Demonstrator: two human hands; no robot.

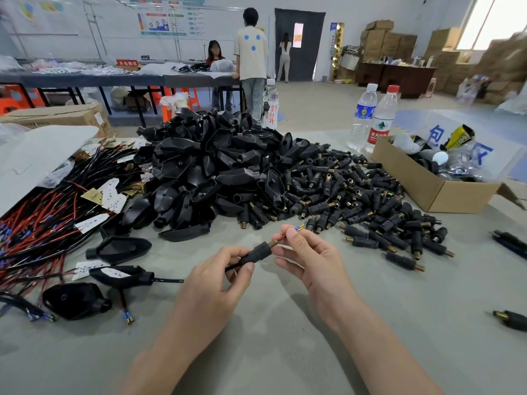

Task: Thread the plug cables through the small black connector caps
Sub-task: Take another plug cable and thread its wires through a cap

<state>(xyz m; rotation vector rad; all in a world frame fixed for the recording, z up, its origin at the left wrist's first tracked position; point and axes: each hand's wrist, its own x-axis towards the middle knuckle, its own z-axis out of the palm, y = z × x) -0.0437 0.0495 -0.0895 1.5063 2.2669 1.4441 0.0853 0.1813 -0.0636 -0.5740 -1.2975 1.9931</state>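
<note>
A cap [256, 252] sits threaded on a cable [281, 238], held above the table [285, 343]. The left hand [216, 280] pinches the cap, and the right hand [310, 260] pinches the cable's red end. Behind lie a cap heap [356, 195], shells [214, 166] and wires [42, 223].

On the table [271, 346], plug housings [211, 166] are heaped in the middle, with cables [42, 223] to their left and connector caps [356, 201] spread to their right. A cardboard box [427, 192] sits right of the caps, with two bottles [373, 118] just behind it. Before the heaps, the left hand [216, 283] holds one cap [255, 253] and the right hand [310, 260] holds the cable [281, 238] running through it.
</note>
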